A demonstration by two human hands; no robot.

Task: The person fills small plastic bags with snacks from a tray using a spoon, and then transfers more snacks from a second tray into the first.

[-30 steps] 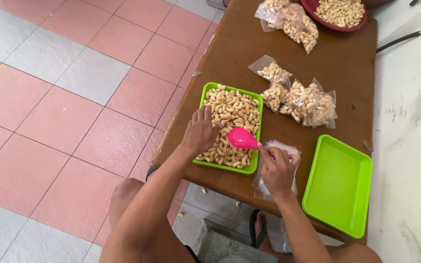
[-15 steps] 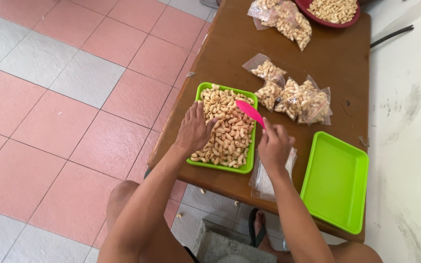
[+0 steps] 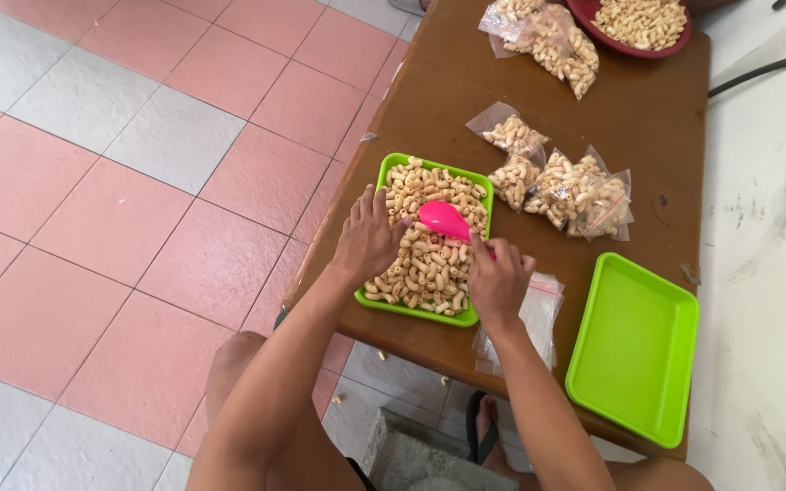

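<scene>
A green tray (image 3: 391, 167) full of pale curled snack pieces (image 3: 429, 264) sits on the brown wooden table (image 3: 429, 91). My left hand (image 3: 367, 238) rests flat on the tray's left side, fingers spread over the pieces. My right hand (image 3: 498, 277) grips a pink plastic scoop (image 3: 445, 219), whose bowl lies on the snacks near the tray's middle. Under my right hand lies a clear plastic bag (image 3: 539, 314), flat on the table.
An empty green tray (image 3: 634, 345) sits at the right near the table's front edge. Several filled clear bags (image 3: 561, 186) lie behind the trays, more bags (image 3: 548, 36) and a red bowl (image 3: 629, 45) of snacks at the far end. Tiled floor lies left.
My right hand has swung the pink scoop from beside the bag, up over the tray's far right corner, down onto the snacks at the tray's middle. My left hand stayed on the tray.
</scene>
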